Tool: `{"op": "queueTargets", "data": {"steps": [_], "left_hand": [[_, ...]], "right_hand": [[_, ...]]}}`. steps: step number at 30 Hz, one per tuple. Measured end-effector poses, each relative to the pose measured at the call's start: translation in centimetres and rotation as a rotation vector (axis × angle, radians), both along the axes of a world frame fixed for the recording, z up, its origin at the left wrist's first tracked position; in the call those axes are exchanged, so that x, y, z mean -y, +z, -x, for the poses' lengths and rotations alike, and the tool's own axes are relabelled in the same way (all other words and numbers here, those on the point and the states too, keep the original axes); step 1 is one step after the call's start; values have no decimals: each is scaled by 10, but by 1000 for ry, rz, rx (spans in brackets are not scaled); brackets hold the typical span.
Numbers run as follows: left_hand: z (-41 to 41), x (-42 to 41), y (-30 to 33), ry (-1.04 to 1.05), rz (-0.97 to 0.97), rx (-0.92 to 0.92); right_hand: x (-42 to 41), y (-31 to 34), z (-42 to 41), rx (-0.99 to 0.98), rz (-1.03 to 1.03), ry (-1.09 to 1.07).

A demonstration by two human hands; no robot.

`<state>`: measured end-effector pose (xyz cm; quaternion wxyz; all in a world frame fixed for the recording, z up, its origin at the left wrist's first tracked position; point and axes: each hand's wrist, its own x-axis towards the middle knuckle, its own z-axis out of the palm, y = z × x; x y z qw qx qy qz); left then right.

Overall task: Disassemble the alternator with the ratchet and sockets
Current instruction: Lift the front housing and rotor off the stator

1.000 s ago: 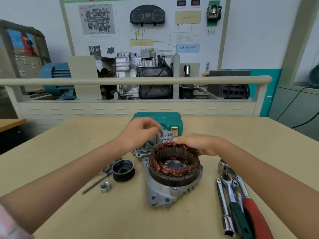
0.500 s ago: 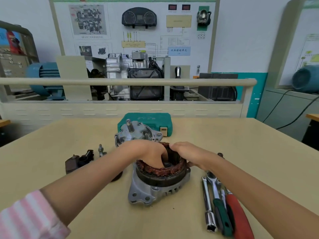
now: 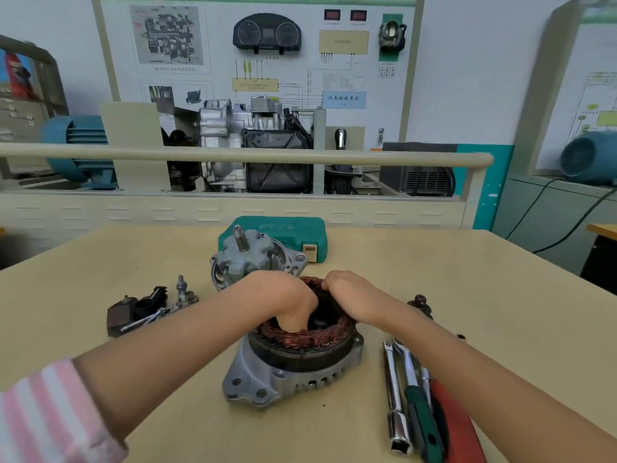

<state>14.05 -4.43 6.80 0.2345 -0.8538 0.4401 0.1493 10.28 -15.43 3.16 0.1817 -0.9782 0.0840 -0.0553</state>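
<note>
The alternator's rear housing (image 3: pixel 267 379) stands in the middle of the table with the copper-wound stator (image 3: pixel 320 339) seated in it. My left hand (image 3: pixel 283 299) reaches down inside the stator ring, fingers hidden within it. My right hand (image 3: pixel 354 295) curls over the stator's far right rim and grips it. Behind them lies the front housing with the rotor shaft (image 3: pixel 247 255) pointing up. The ratchet (image 3: pixel 414 379) and a socket extension (image 3: pixel 394 396) lie at the right, untouched.
A green socket case (image 3: pixel 287 228) sits at the back of the table. A brush holder (image 3: pixel 133 309), a stud (image 3: pixel 182 289) and small parts lie at the left. Red-handled pliers (image 3: pixel 457 429) lie beside the ratchet. A railing and engine display stand beyond the table.
My left hand left the front housing behind the stator and went down inside the stator ring. My right hand closed over the rim. The camera view shifted.
</note>
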Motion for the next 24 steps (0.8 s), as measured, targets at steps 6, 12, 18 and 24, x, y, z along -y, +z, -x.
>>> {"op": "queueTargets", "data": {"steps": [6,12,18,24], "left_hand": [[5,6,-7,-3,-79,67],[11,7,-11,76,-38,122],[13,-6,-10,173,202,118],[12,-7,-13,167,326,231]], "right_hand": [[3,-6,-5,6,196,70],[0,-6,-1,48,223,67],[-4,-2,3,47,172,81],[-5,-2,6,24,175,76]]}}
